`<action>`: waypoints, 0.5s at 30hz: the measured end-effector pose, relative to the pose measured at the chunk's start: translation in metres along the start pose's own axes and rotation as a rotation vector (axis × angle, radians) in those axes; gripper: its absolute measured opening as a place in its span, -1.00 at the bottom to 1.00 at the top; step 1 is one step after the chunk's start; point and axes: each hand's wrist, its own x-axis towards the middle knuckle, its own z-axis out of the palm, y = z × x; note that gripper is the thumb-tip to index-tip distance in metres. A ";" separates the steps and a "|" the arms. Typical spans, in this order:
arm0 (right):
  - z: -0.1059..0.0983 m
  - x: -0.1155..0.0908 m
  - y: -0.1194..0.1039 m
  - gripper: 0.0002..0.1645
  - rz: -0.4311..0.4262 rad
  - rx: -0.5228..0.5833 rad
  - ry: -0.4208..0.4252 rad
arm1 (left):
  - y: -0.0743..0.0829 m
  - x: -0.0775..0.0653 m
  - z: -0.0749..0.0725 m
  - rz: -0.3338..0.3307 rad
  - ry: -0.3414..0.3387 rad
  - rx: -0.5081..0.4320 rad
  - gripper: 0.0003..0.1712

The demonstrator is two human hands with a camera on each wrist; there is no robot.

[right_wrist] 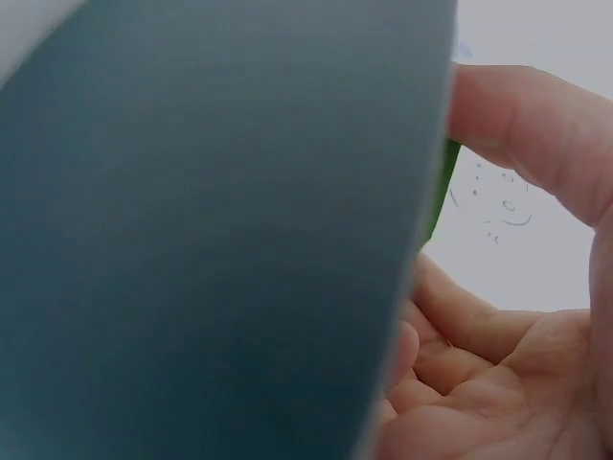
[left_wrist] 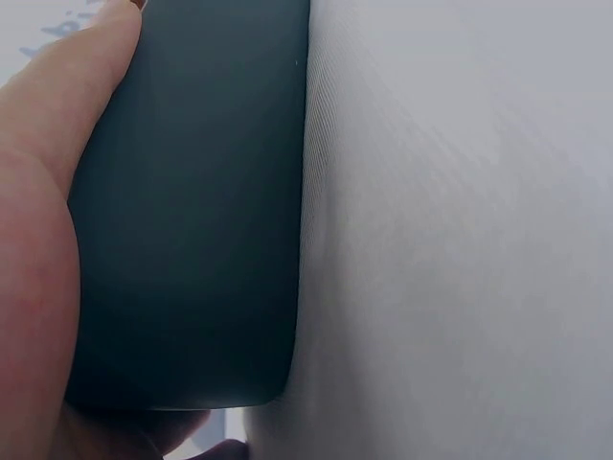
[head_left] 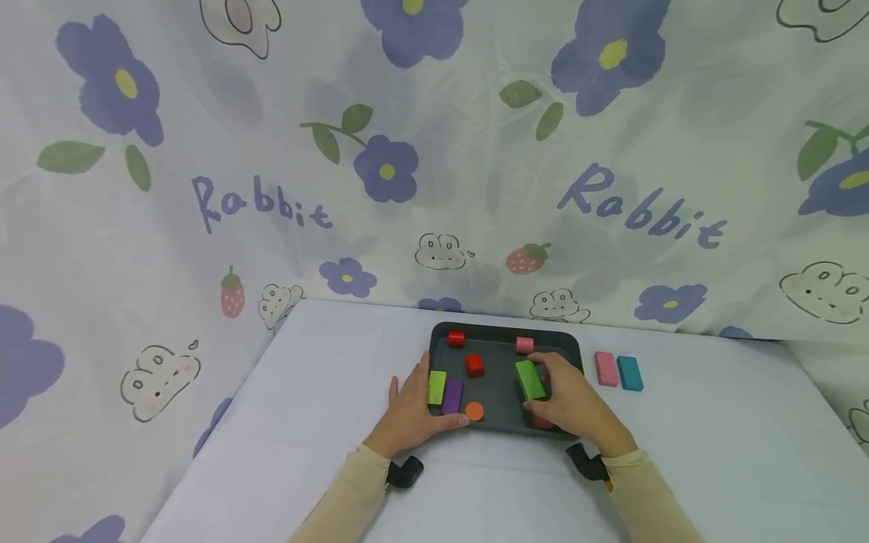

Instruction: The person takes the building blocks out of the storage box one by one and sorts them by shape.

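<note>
A dark tray [head_left: 498, 377] with raised edges lies on the white table. My left hand [head_left: 409, 411] holds its near left corner, fingers along the left side and thumb along the front edge; the tray wall [left_wrist: 192, 211] fills much of the left wrist view. Over the right part of the tray, my right hand [head_left: 566, 400] pinches a green block [head_left: 529, 380] between thumb and fingers. Only a green sliver shows in the right wrist view, behind the tray wall [right_wrist: 211, 230]. A lime block [head_left: 437, 388], a purple block [head_left: 452, 396] and an orange disc [head_left: 474, 411] lie inside.
Also in the tray are a red piece [head_left: 456, 338], a second red piece [head_left: 474, 366] and a pink piece [head_left: 524, 345]. Reddish pieces beside the right hand are partly hidden. Right of the tray lie a pink block [head_left: 606, 369] and a teal block [head_left: 630, 373]. A patterned curtain [head_left: 434, 219] hangs behind.
</note>
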 end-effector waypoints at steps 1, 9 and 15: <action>-0.001 -0.001 0.001 -0.09 -0.002 0.000 0.003 | 0.000 0.000 0.000 -0.001 0.000 -0.002 0.52; -0.009 -0.003 0.006 -0.10 0.003 -0.015 0.039 | -0.002 0.000 0.000 -0.016 -0.006 -0.010 0.52; -0.015 -0.004 0.013 -0.09 0.023 -0.026 0.065 | -0.002 0.001 0.001 -0.011 -0.006 -0.007 0.52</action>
